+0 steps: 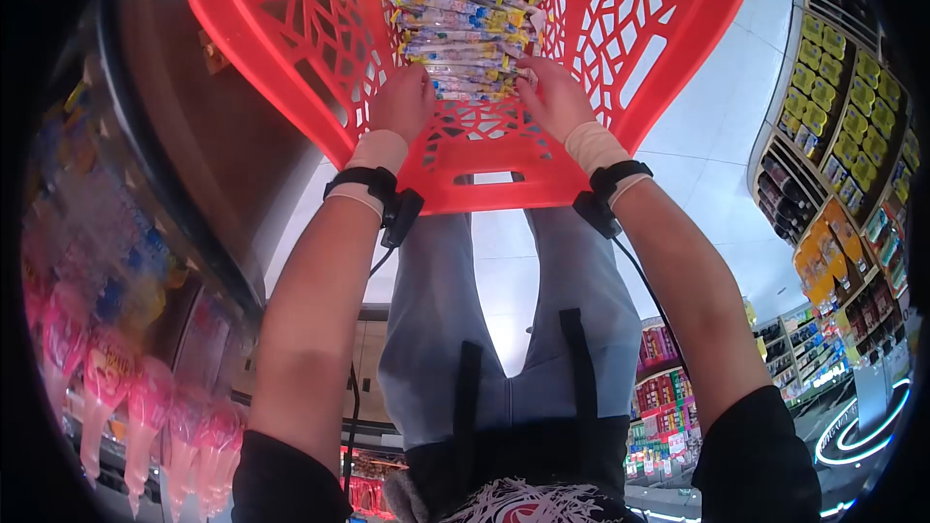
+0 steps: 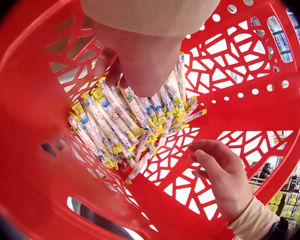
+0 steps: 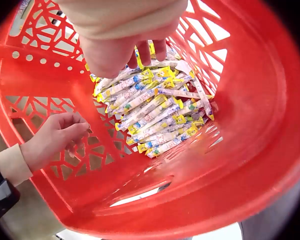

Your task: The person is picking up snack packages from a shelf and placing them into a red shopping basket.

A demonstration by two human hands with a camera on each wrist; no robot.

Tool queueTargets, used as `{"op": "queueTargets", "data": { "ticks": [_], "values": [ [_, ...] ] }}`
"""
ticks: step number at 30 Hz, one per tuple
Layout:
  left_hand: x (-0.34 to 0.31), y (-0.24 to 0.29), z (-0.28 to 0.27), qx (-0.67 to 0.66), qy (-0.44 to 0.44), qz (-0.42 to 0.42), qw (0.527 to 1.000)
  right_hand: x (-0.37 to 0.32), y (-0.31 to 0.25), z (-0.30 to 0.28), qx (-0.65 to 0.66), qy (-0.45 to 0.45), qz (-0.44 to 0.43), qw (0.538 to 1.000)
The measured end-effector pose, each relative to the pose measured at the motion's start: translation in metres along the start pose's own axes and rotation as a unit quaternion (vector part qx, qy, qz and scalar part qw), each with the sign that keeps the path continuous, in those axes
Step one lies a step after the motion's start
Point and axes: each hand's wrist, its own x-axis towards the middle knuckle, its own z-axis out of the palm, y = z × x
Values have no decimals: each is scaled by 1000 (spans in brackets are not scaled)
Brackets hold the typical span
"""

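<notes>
A pile of thin wrapped candy sticks point(image 1: 460, 24) lies in a red shopping basket point(image 1: 484, 160), pale wrappers with yellow ends and blue-pink print. My left hand point(image 1: 405, 102) is at the pile's left near corner, fingers loosely bent. In the left wrist view it covers part of the sticks point(image 2: 112, 117), and its fingertips are partly hidden. My right hand point(image 1: 560, 102) is at the pile's right near corner. The right wrist view puts its fingertips right over the stick ends point(image 3: 155, 75). Seen from the opposite wrists, both hands have relaxed, slightly curved fingers, with no stick visible between them.
The basket's slotted side walls point(image 1: 630, 29) rise on both sides of my hands, with its handle slot point(image 1: 489, 177) nearest me. Store shelves point(image 1: 843, 97) stand to the right. Pink-packaged goods point(image 1: 145, 397) hang at left. My legs point(image 1: 436, 310) are just below the basket.
</notes>
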Motion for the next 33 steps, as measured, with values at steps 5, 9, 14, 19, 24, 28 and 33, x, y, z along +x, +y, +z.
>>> {"op": "queueTargets", "data": {
  "ticks": [5,9,14,19,24,28,33],
  "values": [
    [43,-26,27,57,48,64,995,30,25,35,-25,2,24,999],
    [79,-37,39,123,61,87,987,53,46,58,-62,23,-1,998],
    [123,-49,50,100,83,87,988,90,72,87,-105,32,-17,994],
    [181,-81,82,234,28,144,961,115,88,109,-107,27,22,994],
    [179,-56,63,181,45,186,965,129,100,122,-167,26,16,986],
    [182,-52,67,158,60,185,968,134,108,125,-201,58,-11,978],
    [185,-60,63,193,36,178,964,132,102,116,-171,50,-17,984]
  ]
}}
